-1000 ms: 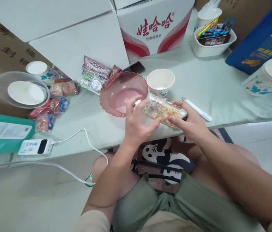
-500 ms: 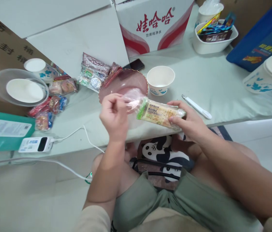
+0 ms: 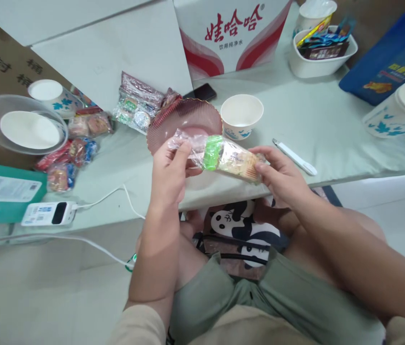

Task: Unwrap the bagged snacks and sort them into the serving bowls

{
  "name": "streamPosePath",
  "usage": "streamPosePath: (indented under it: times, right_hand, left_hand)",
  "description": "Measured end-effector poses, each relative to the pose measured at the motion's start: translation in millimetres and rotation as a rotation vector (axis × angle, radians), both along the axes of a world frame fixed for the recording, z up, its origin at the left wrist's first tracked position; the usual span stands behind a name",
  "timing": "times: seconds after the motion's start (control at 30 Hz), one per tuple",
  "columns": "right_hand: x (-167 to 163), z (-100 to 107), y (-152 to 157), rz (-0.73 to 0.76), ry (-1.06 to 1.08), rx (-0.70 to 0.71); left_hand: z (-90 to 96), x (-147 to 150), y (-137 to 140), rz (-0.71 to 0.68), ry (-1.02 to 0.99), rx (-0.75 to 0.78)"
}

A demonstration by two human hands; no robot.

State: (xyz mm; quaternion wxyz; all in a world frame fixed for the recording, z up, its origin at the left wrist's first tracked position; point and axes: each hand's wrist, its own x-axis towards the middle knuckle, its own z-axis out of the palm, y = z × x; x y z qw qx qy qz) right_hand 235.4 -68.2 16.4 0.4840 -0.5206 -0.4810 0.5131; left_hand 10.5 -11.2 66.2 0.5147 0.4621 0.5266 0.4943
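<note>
Between my hands, over the table's front edge, I hold a soda biscuit packet (image 3: 233,159) in a clear wrapper with a green band. My left hand (image 3: 170,170) is closed on the loose, clear left end of the wrapper. My right hand (image 3: 281,173) pinches the packet's right end, where the biscuits show through. Behind my left hand a pink ribbed plate (image 3: 184,117) with a gold rim leans up at the back, partly hidden. Right of it stands a paper cup (image 3: 241,117) with blue leaf prints. A white box cutter (image 3: 295,157) lies beyond my right hand.
Wrapped snacks (image 3: 139,103) and a dark phone (image 3: 205,92) lie behind the plate. More snack packs (image 3: 76,151) are at left, near a white power device (image 3: 49,213) with a cable. A white tub (image 3: 322,62) of sachets and stacked cups (image 3: 396,112) stand at right.
The packet has shifted slightly left and turned a little. My left hand has moved from a raised, blurred position to a firmer hold on the wrapper's left end. The view has shifted slightly.
</note>
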Motion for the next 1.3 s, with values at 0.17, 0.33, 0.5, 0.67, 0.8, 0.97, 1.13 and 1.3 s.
streamPosePath:
  times: [0.17, 0.33, 0.5, 0.67, 0.8, 0.97, 1.13, 1.3]
  right_hand:
    - [-6.5, -0.2, 5.5, -0.154, 0.189, -0.101]
    - [-3.1, 4.1, 6.1, -0.188, 0.178, -0.058]
    - [24.4, 1.8, 13.6, -0.297, 0.033, -0.004]
    - [54.4, -6.1, 23.1, -0.383, 0.1, -0.096]
    - [60.5, -10.1, 23.4, -0.485, 0.015, -0.166]
    - [51.7, -5.3, 12.4, -0.319, -0.551, -0.101]
    - [55.4, 0.4, 10.6, -0.216, -0.958, -0.12]
    - [67.7, -0.3, 11.2, -0.206, -0.929, -0.103]
  left_hand:
    - [-0.4, -0.1, 2.1, 0.072, -0.03, 0.028]
    - [-2.7, 0.1, -0.2, 0.104, -0.039, 0.033]
    - [-4.1, 5.4, -3.8, 0.126, -0.034, -0.004]
    - [-11.7, 12.8, -15.1, 0.007, 0.062, -0.071]
    - [-24.6, 15.3, -34.4, -0.019, 0.171, -0.049]
    - [-38.5, 18.6, -49.4, -0.152, 0.546, -0.001]
    - [-45.3, 18.8, -42.4, -0.205, 0.891, 0.109]
    - [-43.5, 11.4, -40.9, -0.165, 0.915, 0.082]
